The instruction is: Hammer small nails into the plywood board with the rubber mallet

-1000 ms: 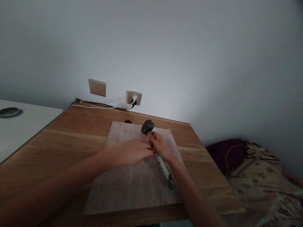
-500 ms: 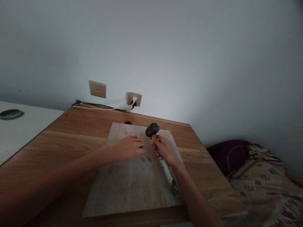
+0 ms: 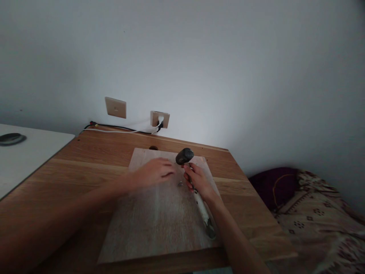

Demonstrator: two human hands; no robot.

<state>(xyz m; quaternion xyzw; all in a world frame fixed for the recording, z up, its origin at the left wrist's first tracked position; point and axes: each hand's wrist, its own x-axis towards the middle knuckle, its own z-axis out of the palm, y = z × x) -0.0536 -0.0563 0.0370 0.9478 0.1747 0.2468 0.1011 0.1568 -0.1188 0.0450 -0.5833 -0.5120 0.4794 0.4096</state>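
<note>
My right hand (image 3: 197, 180) is wrapped round the upper handle of a hammer (image 3: 185, 155), close below its dark head. The worn, whitish handle slants down to the right over a pale wooden board (image 3: 159, 224). My left hand (image 3: 156, 171), blurred by motion, is over the board to the left of the hammer head. Its fingers look stretched out and slightly bent, and I see nothing held in them. Between the two hands lie small metal pieces that look like nails (image 3: 179, 183); part of them may be hidden.
The board rests on a brown wooden table (image 3: 94, 163). Cables (image 3: 122, 131) run along its back edge to a wall socket (image 3: 160, 119). A white surface (image 3: 37, 152) with a dark round object (image 3: 11, 139) adjoins at left. Patterned bedding (image 3: 319, 224) lies at right.
My left hand has moved slightly up and away over the board. The small nail-like pieces now appear a little farther up the board. My right hand and the hammer have hardly moved.
</note>
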